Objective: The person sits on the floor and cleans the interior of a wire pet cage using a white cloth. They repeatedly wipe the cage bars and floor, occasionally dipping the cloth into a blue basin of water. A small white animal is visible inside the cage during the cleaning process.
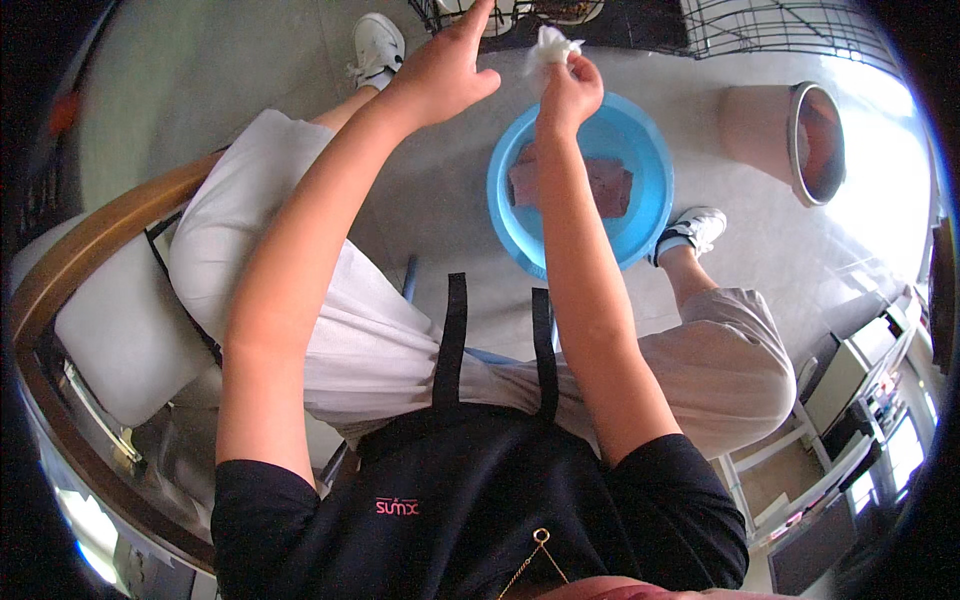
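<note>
My left hand (448,75) reaches up to the top edge of the picture, index finger stretched out and thumb apart. Its fingertip is at the frame's edge beside a black wire cage (517,16), and whether it touches the wire I cannot tell. Between the thumb and fingers of my right hand (571,94) is a crumpled white tissue or thin cloth (555,46). Below that hand a round light-blue plastic basin (654,176) stands on the floor. A folded brownish-pink cloth (609,184) lies inside it, partly covered by my right forearm.
A pinkish bin (757,131) with a pale rim stands on the grey floor (442,187) to the right. More black wire panel (780,30) runs along the top right. At left is a chair or bench with a curved wooden rail (120,202). White furniture (862,360) is at lower right.
</note>
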### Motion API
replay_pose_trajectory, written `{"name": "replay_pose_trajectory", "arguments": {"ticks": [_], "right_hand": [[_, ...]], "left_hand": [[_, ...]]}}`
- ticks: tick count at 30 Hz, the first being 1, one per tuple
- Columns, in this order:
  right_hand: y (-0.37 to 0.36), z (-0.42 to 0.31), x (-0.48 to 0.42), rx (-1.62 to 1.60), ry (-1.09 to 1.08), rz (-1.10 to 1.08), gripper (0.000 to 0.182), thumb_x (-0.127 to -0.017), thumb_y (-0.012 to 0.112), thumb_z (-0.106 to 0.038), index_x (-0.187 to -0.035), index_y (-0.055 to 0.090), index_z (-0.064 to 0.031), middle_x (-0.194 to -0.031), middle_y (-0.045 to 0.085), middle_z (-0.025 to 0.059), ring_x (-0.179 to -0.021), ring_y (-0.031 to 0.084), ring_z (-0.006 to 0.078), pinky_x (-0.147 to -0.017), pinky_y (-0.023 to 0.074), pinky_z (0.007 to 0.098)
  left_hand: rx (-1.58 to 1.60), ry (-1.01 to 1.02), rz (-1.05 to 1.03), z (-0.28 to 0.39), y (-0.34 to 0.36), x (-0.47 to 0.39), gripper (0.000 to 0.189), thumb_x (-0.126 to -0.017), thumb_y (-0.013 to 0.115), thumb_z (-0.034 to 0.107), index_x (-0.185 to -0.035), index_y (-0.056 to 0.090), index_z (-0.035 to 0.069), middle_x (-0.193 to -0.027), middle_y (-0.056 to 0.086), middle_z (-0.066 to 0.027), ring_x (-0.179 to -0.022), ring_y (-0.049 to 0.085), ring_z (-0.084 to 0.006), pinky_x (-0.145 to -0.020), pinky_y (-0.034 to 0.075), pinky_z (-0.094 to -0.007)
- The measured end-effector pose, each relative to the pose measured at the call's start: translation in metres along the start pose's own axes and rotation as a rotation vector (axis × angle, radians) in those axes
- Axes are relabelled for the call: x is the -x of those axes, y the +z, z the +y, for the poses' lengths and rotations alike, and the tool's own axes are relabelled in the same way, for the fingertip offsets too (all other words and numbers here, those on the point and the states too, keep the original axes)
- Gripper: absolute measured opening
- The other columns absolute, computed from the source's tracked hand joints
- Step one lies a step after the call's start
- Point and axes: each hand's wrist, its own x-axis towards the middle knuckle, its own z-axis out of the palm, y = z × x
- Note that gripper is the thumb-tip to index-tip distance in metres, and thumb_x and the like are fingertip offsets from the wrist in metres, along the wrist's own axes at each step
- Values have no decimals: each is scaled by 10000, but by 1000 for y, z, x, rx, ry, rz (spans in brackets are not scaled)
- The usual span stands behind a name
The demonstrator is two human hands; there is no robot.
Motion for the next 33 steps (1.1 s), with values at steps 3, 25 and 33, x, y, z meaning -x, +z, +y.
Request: {"name": "replay_pose_trajectory", "arguments": {"ticks": [3, 25, 33], "right_hand": [[31, -28, 16, 111, -81, -148, 125, -793, 726, -14, -917, 748, -10, -915, 732, 93, -775, 663, 173, -709, 526, 306], [24, 30, -10, -87, 443, -298, 177, -772, 837, 13, -900, 715, 7, -806, 716, 69, -684, 665, 167, -590, 516, 292], [19, 10, -13, -407, 634, -609, 104, -900, 769, -41, -955, 686, -15, -874, 710, 52, -712, 659, 156, -638, 533, 291]], "left_hand": [[-18, -26, 12, -5, -1, 1, 942, -823, 640, 80, -1621, 147, -9, -1400, 556, -322, -749, 676, -288, -727, 543, -410], [-161, 185, 104, -9, -3, 10, 949, -839, 654, 123, -1618, 132, -23, -1521, 424, -341, -1382, 483, -435, -1107, 438, -422], [-171, 154, 123, -12, -2, 11, 934, -831, 644, 119, -1609, 150, -34, -1532, 411, -339, -1402, 463, -433, -1126, 431, -417]]}}
